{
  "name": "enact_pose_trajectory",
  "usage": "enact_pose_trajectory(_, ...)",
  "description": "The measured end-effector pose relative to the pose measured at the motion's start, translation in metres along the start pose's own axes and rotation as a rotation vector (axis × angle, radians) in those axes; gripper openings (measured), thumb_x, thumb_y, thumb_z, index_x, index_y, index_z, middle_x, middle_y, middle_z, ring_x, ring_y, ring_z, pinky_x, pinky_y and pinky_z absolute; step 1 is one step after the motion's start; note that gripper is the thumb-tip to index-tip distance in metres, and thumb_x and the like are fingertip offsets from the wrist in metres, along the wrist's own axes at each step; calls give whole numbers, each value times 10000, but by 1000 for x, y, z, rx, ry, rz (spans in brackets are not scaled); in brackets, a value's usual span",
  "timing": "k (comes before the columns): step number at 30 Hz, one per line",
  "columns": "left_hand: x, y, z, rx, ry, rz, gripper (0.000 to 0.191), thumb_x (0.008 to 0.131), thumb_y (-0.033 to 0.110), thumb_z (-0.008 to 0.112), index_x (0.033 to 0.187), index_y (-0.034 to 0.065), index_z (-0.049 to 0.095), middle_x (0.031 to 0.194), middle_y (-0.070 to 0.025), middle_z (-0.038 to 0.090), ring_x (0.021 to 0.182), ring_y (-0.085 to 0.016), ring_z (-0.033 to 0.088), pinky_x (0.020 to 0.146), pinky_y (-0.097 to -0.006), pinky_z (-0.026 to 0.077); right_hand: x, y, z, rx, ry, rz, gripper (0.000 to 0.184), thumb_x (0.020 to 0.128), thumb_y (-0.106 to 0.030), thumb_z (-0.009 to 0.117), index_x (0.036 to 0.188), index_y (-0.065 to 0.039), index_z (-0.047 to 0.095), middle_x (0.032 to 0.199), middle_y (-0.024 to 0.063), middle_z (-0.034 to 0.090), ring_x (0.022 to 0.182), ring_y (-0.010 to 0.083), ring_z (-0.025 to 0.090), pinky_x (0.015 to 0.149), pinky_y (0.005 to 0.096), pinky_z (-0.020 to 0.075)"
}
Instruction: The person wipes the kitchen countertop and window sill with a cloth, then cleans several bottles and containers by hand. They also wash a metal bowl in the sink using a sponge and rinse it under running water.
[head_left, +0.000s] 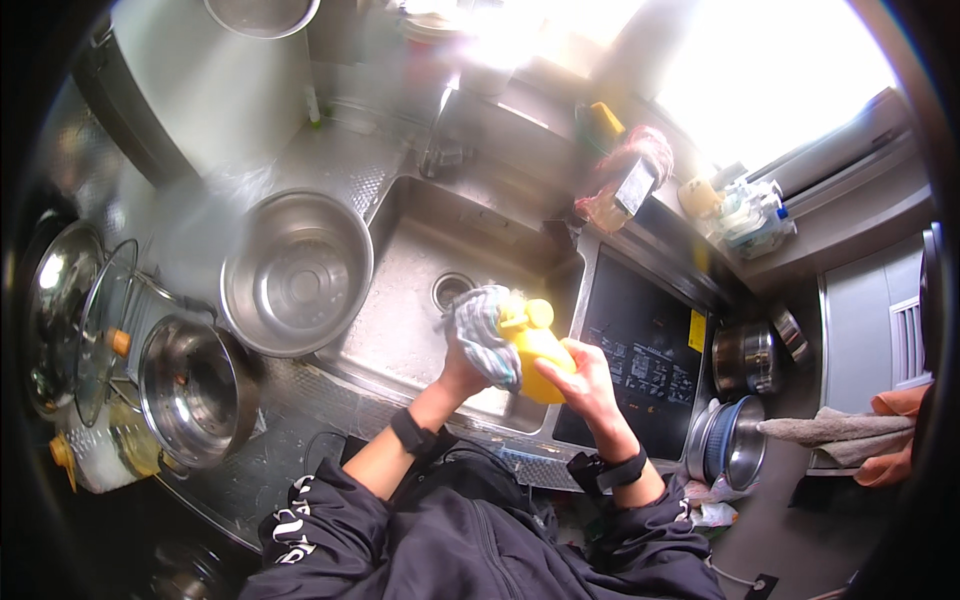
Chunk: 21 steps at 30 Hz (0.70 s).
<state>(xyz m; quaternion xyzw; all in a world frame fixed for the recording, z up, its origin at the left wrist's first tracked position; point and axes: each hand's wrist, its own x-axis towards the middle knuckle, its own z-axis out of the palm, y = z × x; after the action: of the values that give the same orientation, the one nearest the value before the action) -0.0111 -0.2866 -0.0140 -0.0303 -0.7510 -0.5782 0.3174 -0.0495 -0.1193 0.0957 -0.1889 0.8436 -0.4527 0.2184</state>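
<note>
Over the sink's front right part I hold a yellow plastic bottle (537, 360) with a yellow cap, tilted away from me. My right hand (589, 379) grips its lower right side, thumb across the front. A striped grey and white cloth (486, 334) is in my left hand (463, 367), pressed against the bottle's left side near the neck. The cloth covers most of my left fingers. Beneath them is the stainless steel sink (405, 255), its round drain (452, 289) just beyond the cloth and droplets on its floor.
A large steel basin (300, 274) overlaps the sink's left edge. Left of it stand a steel pot (191, 390) and a glass lid (105, 330). A black cooktop (637, 345) adjoins the sink on the right. Steel pots (742, 360) and a grey towel (840, 433) are farther right.
</note>
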Motion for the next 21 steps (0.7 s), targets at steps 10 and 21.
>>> enact_pose_trajectory(10, 25, 7, -45, -121, -359, -143, 362, 812, 104, 583, 1157, 2, 551, 1106, -128, 609, 1009, -164, 581, 897, -300, 459, -53, -46, -24, 395, 195, -5, 217, 781, -140, 678, 899, 41, 656, 748, 25, 632, 649, 56, 537, 591, 196, 412)
enact_pose_trajectory(21, 18, 5, -27, -610, 36, -115, 426, 786, 272, 661, 1088, -9, 552, 1113, -176, 578, 983, -247, 576, 847, -339, 462, -63, -40, -15, 760, 407, -85, 194, 877, -182, 606, 856, 11, 605, 488, -74, 344, 405, 21, 259, 414, 210, 186)
